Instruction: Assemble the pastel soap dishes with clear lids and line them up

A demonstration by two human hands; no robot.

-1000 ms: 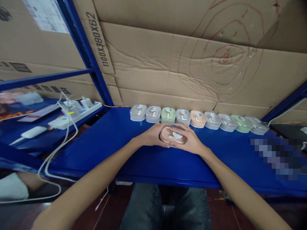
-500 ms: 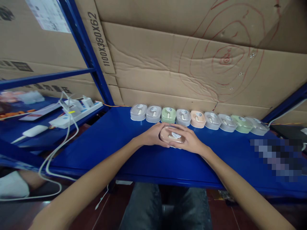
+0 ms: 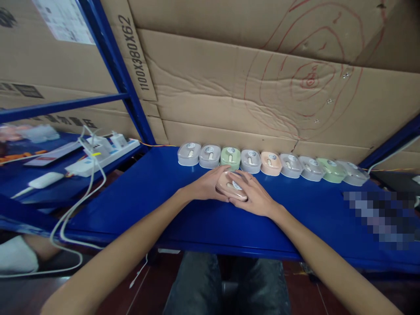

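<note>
Both hands (image 3: 229, 188) clasping peach case (image 3: 229, 184), blue shelf (image 3: 170, 205)

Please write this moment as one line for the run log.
left hand: on pink case | right hand: over case | case: above blue shelf | behind: row of cases

One pink case (image 3: 230, 184), small, oval, clear-lidded, with a round white sticker. I see it tilted, low over the blue shelf (image 3: 164, 192).

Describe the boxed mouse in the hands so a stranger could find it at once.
On the blue shelf, a row of boxed mice lines the cardboard wall. In front of it, the left hand and right hand clasp a peach-pink boxed mouse, the only one off the row.
</note>
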